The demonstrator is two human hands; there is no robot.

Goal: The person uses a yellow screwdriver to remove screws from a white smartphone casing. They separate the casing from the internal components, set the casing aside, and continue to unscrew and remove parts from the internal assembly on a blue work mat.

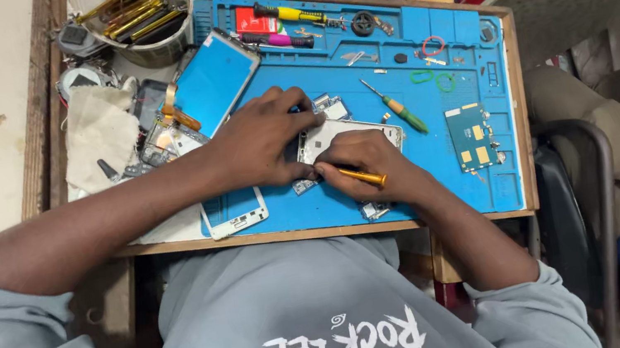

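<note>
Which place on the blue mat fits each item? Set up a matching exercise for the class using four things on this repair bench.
Things:
1. green-handled screwdriver
2. small circuit board
3. tub of tweezers
4. orange-handled tool

Places:
A. in the right hand
B. off the mat's far left corner
C. lying mid-mat, untouched
D. near the mat's right edge

Pairs: 1-C, 2-D, 3-B, 4-A

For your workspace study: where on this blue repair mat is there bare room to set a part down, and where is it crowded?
Bare blue mat lies between the right hand and the small circuit board, and along the front edge under that board. Crowded: the back tray row with screwdrivers, and the left side around the left hand and blue screen panel.
</note>
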